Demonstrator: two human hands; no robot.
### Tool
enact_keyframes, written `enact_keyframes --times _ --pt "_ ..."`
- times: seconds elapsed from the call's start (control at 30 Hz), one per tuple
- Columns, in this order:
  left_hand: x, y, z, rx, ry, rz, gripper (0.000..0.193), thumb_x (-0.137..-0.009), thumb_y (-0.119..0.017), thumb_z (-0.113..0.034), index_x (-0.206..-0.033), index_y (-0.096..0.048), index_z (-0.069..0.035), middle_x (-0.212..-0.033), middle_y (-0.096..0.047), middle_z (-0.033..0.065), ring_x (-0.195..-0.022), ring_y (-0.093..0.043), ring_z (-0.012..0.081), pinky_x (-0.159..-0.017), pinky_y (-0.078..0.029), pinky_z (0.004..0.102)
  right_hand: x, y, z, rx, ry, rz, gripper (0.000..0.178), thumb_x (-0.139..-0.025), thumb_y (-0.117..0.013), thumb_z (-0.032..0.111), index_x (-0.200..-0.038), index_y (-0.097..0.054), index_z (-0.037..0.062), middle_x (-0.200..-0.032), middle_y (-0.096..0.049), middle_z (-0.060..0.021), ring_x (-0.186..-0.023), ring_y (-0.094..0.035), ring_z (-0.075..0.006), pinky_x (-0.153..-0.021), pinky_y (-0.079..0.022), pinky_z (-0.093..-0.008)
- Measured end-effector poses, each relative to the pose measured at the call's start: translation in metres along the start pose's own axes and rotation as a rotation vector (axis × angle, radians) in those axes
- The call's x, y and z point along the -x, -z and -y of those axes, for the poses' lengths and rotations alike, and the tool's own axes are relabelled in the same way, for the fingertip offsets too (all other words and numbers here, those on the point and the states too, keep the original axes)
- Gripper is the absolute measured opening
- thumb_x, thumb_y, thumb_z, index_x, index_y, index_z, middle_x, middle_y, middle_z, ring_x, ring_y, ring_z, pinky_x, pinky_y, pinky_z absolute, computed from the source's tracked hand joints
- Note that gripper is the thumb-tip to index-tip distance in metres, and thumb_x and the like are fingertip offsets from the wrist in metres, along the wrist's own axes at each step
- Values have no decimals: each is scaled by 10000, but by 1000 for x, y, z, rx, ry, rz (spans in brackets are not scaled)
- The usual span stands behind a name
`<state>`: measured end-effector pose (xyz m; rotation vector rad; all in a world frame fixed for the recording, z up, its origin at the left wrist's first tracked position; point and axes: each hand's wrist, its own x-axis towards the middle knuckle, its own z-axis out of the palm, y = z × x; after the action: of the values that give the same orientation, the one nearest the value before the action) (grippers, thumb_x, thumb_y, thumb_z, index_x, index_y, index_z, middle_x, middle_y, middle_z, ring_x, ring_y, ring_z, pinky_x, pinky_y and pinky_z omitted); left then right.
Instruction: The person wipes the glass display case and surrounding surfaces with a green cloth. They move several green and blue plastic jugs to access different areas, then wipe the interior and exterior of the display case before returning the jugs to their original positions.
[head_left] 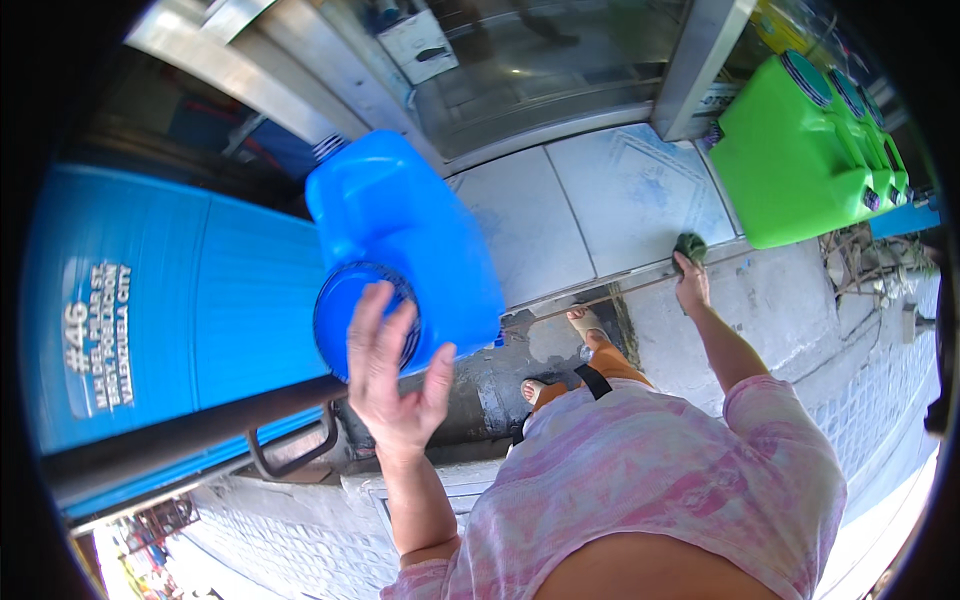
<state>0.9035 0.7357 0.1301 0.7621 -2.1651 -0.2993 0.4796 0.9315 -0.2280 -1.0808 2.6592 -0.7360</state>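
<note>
A large blue water jug [430,235] with a wide round blue cap [350,310] stands at the left, on the tiled ledge [520,215]. My left hand [392,375] is in front of that cap with its fingers spread; whether the fingertips touch it I cannot tell. At the right my right hand [692,285] is closed on a dark green scouring pad [689,245] by the front edge of the white tiles. Part of the pad is hidden under my fingers.
Several bright green water jugs [790,165] stand at the far right of the ledge. A blue panel with white lettering [230,300] and a dark bar with a handle [300,440] fill the left. Behind the ledge is a metal-framed glass front [540,70]. My sandalled feet [583,322] are on wet concrete.
</note>
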Motion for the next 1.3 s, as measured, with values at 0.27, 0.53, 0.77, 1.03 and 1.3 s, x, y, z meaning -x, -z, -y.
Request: enact_keyframes --times 0.27,0.53,0.77,1.03,1.3 --pt "162 80 36 -248 -89 -536 471 -821 -594 54 -1253 -405 65 -928 -659 189 -735 -653 257 -666 -542 338 117 -31 264 117 719 913 251 -709 -587 236 -919 -725 221 -841 -692 -103 -840 -658 -298 -757 -524 -421" --pt "358 177 28 -381 947 -986 505 -866 -634 -50 -1329 -433 -54 -926 -677 93 -788 -617 122 -724 -480 239 204 -77 399 77 675 1060 745 -651 -764 553 -1126 -629 -4 -1104 -642 -202 -1044 -609 -311 -909 -466 -392" --pt "468 189 -31 -506 1288 -1225 489 -865 -636 -61 -1320 -455 -61 -916 -671 83 -779 -615 109 -714 -490 240 230 -119 483 -436 676 1305 508 -719 -774 317 -1106 -646 14 -985 -682 -121 -914 -636 -195 -823 -490 -328" --pt "495 177 -52 -534 1598 -686 610 -781 -735 -197 -1316 -461 -97 -938 -675 150 -856 -659 267 -739 -498 352 199 -157 558 -670 840 955 382 -768 -723 246 -1076 -654 31 -944 -692 -99 -866 -652 -186 -783 -500 -310" --pt "459 150 -2 -266 1678 157 745 -702 -774 -345 -1308 -467 -38 -1050 -649 191 -973 -626 359 -834 -497 417 179 -169 553 -703 575 972 358 -781 -715 159 -1089 -632 -3 -950 -667 -86 -882 -622 -172 -807 -488 -302"
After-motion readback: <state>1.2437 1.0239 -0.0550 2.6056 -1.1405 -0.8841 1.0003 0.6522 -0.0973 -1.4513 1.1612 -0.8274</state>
